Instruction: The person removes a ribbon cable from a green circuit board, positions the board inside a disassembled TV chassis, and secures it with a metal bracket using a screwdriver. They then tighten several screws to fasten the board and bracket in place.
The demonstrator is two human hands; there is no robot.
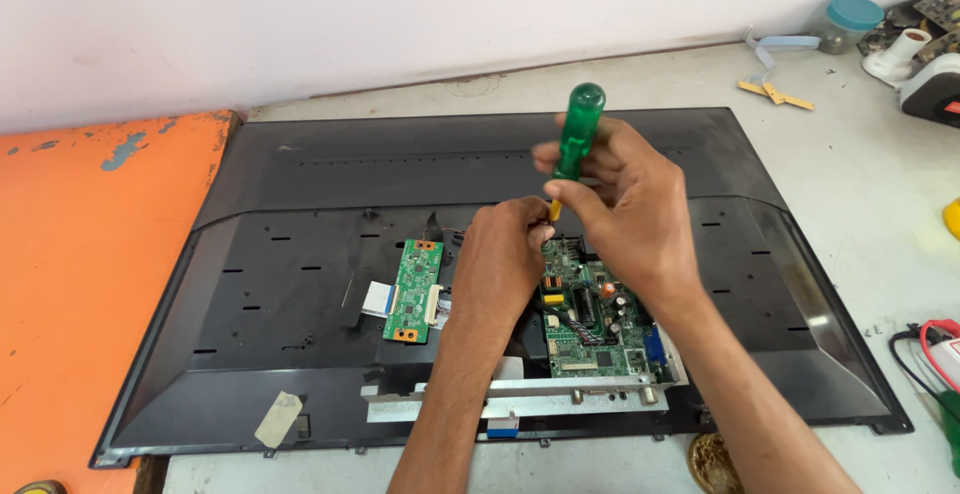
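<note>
Screwdriver at work on the main board of an opened flat-panel television

The television (300, 164) lies face down on the surface (860, 184) with its rear cover already off, so the green main board (598, 329) and, to its left, the smaller green board (412, 291) with its flat ribbon cable (378, 299) are exposed; both boards appear to sit in place, and how many screws remain cannot be told. The right hand (625, 209), its grip closed around the green-handled screwdriver (578, 134), holds the tool upright just above the main board's upper left corner. The left hand (500, 259), fingers curled at the shaft's lower end, rests at that corner, hiding the tip and whatever it touches. A metal bracket (520, 397) runs along the main board's near edge.
</note>
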